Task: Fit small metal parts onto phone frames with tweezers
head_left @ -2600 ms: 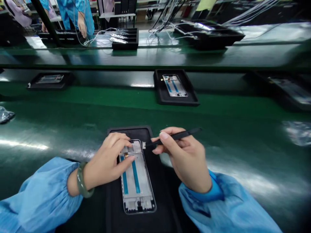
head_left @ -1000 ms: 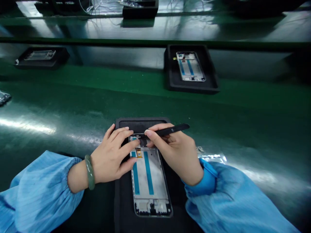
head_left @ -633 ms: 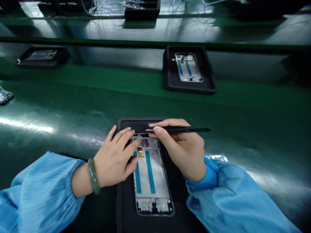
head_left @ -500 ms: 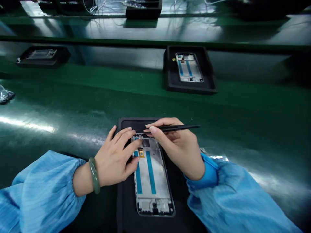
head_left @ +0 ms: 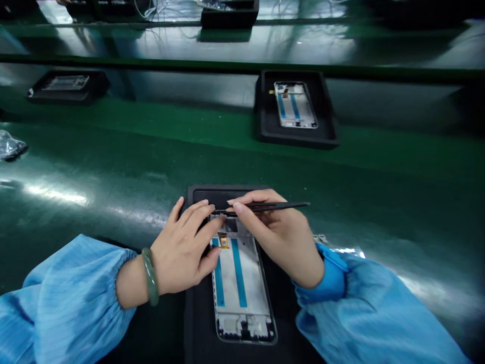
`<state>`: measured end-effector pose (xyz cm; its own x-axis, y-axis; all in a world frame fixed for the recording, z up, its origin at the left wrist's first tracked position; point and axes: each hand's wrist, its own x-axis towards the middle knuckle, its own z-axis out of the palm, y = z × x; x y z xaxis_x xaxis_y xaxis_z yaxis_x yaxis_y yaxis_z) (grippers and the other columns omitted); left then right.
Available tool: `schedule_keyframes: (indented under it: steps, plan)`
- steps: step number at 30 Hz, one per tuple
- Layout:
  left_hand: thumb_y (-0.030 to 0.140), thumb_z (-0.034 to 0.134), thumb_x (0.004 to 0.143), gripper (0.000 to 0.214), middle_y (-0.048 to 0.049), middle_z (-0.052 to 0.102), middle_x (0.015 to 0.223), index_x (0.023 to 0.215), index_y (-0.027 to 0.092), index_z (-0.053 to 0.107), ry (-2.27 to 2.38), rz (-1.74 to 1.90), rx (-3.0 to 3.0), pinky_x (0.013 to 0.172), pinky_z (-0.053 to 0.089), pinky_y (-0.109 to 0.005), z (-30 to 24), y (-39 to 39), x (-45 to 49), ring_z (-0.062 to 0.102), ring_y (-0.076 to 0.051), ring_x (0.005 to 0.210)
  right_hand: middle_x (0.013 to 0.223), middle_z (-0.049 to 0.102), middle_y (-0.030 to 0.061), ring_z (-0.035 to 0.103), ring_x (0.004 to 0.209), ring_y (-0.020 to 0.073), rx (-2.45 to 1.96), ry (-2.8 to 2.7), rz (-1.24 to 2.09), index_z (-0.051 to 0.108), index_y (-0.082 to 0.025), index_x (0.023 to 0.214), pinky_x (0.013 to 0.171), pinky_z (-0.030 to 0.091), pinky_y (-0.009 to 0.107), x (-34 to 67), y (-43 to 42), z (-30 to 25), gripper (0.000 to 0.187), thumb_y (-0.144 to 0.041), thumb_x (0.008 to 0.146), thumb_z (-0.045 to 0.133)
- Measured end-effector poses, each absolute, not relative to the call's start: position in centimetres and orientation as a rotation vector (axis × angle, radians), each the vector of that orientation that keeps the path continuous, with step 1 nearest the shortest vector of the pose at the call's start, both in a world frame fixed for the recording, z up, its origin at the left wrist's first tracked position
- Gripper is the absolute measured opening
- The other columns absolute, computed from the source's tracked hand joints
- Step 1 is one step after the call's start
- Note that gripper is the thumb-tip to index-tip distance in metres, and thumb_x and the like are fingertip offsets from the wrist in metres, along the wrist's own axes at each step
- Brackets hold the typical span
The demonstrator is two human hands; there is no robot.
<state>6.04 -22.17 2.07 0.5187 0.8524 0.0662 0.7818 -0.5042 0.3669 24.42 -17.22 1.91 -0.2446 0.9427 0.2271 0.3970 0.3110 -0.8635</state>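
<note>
A phone frame point(head_left: 252, 283) with blue adhesive strips lies in a black tray point(head_left: 199, 323) in front of me. My left hand point(head_left: 185, 245) rests with spread fingers over the frame's upper left part, the fingertips on its top edge. Near its thumb, a small orange flex cable point(head_left: 224, 241) shows on the frame. Between the thumb and fingers of my right hand point(head_left: 282, 232) are black tweezers point(head_left: 278, 206), held almost level. Their tips reach the frame's top edge by my left fingertips. What the tips touch is too small to make out.
Farther back, a second black tray point(head_left: 261, 134) holds a similar phone frame point(head_left: 297, 108). At the far left stands another tray point(head_left: 89, 93) with a frame. A clear plastic bag point(head_left: 10, 145) lies at the left edge. A raised shelf point(head_left: 162, 45) runs across the back.
The tweezers' tips have come down slightly to the top edge of the phone frame. My left hand keeps its place on the frame. The view has shifted a little.
</note>
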Motion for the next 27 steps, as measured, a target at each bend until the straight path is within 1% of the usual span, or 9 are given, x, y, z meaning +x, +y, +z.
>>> schedule_keyframes:
  steps: [7,13,19,24,27]
  plan:
    - [0.032,0.045,0.088,0.045,-0.0148,0.046,0.132,0.130,0.015,0.043,1.373,0.351,2.469,0.109,0.018,-0.058,2.03,-22.22,6.07,0.033,-0.029,0.131,0.085,0.064,0.0021,0.064,0.078,0.0165,-1.207,-1.823,0.838,0.060,-0.020,0.088,0.067,0.052,0.026,24.20,-17.22,1.90,0.005,-0.025,0.087,0.059]
    - [0.031,0.046,0.087,0.045,-0.0154,0.046,0.132,0.129,0.015,0.044,1.368,0.363,2.468,0.109,0.018,-0.059,2.00,-22.23,6.05,0.033,-0.030,0.131,0.085,0.064,0.0017,0.064,0.076,0.0160,-1.194,-1.818,0.844,0.060,-0.021,0.087,0.064,0.052,0.025,24.32,-17.23,1.89,0.005,-0.025,0.087,0.058]
    - [0.030,0.046,0.086,0.046,-0.0149,0.047,0.130,0.129,0.015,0.044,1.368,0.381,2.462,0.109,0.019,-0.059,1.97,-22.22,6.05,0.034,-0.030,0.130,0.087,0.065,0.0030,0.065,0.078,0.0178,-1.204,-1.837,0.853,0.060,-0.021,0.088,0.067,0.053,0.028,24.23,-17.33,1.88,0.007,-0.027,0.087,0.058]
    - [0.031,0.046,0.087,0.048,-0.0152,0.046,0.132,0.132,0.016,0.042,1.371,0.370,2.478,0.108,0.020,-0.059,1.93,-22.18,6.03,0.034,-0.030,0.130,0.087,0.066,0.0023,0.066,0.076,0.0162,-1.203,-1.785,0.820,0.060,-0.020,0.088,0.064,0.053,0.025,24.41,-17.42,1.88,0.007,-0.027,0.087,0.058]
    - [0.031,0.046,0.087,0.049,-0.0151,0.046,0.132,0.133,0.015,0.041,1.369,0.359,2.487,0.108,0.019,-0.059,1.89,-22.19,6.03,0.034,-0.030,0.130,0.085,0.066,0.0027,0.066,0.073,0.0163,-1.211,-1.784,0.833,0.060,-0.020,0.088,0.063,0.053,0.026,24.47,-17.40,1.85,0.008,-0.028,0.087,0.058]
